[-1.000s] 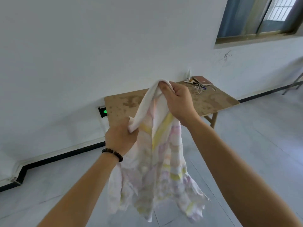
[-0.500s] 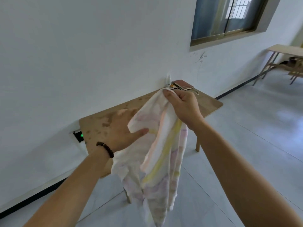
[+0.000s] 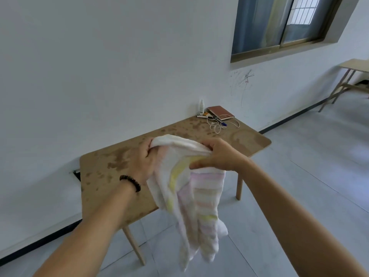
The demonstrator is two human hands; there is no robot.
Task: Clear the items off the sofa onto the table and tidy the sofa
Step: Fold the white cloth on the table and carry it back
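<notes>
A white cloth (image 3: 196,194) with pale pink and yellow stripes hangs folded from both my hands over the front edge of a stained wooden table (image 3: 111,168). My left hand (image 3: 145,160), with a dark bead bracelet at the wrist, grips the cloth's upper left corner. Fingers of my right hand (image 3: 217,154) curl round the upper right part of the fold. The cloth's lower end dangles below table height. No sofa is in view.
At the table's far right corner lie a brown notebook (image 3: 220,112), a white cable (image 3: 216,125), pens and a small white bottle (image 3: 201,106). The table stands against a white wall. A second wooden table (image 3: 355,65) stands at the far right, under a window.
I have come closer to the table. My left hand moved up from under the cloth and now grips its top edge beside my right hand; both hands sit lower, over the tabletop.
</notes>
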